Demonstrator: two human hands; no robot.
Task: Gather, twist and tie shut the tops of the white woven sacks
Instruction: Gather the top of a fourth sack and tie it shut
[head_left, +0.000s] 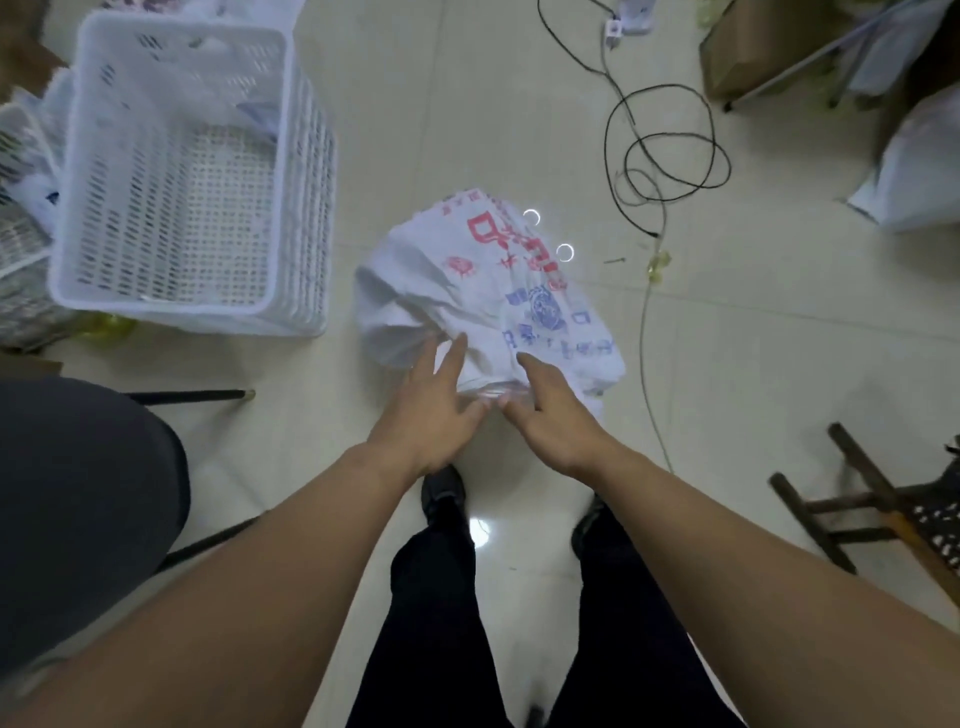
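At the sack's near edge both hands meet, thumbs almost touching. Left hand (434, 410): spread, straight fingers pressing the cloth. Right hand (558, 415): index and thumb straight, other fingers hidden behind its back. The white woven sack (467, 296) lies crumpled on the floor (519, 104) just ahead of our shoes (442, 491). We cannot tell where its mouth lies, and its red and blue print is too blurred to read. Bare tile runs beyond it, up to a looped black cable (670, 145) on the right. A white basket (182, 171) stands near on the left. A wooden stool (852, 499) is cut off at the right edge.
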